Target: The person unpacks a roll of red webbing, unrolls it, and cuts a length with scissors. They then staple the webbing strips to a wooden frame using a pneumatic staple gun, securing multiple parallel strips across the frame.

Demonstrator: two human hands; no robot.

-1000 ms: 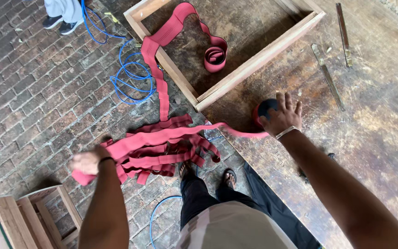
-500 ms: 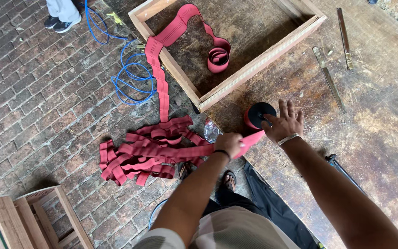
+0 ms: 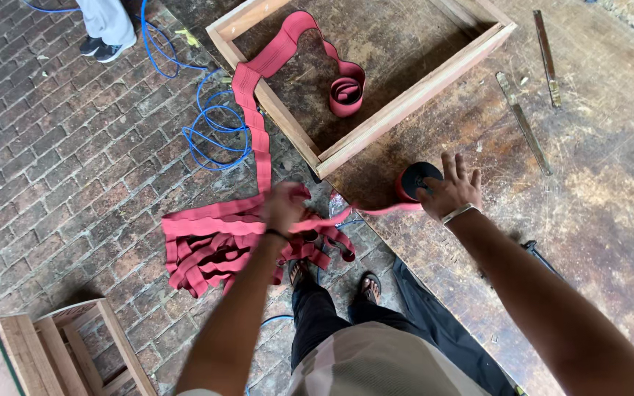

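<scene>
My left hand (image 3: 285, 207) grips a red webbing strap (image 3: 376, 210) that runs taut to a small red roll (image 3: 411, 181) on the worn wooden table (image 3: 596, 198). My right hand (image 3: 451, 189) presses flat on that roll, fingers spread. Below my left hand a loose pile of the same red strap (image 3: 214, 246) lies on the brick floor (image 3: 60, 147). From the pile the strap climbs over the edge of a wooden frame (image 3: 398, 106) and ends in a second coil (image 3: 346, 95) inside it.
A blue cable (image 3: 214, 136) loops on the bricks near the frame. Another person's legs and shoes (image 3: 108, 29) stand at the top left. Two long metal tools (image 3: 524, 121) lie on the table. Wooden frames (image 3: 45, 352) sit at the bottom left. My own feet (image 3: 332, 282) show below.
My left hand swung in from the far left to the table edge near the roll, then slid back left along the strap. My right hand stayed on the roll.
</scene>
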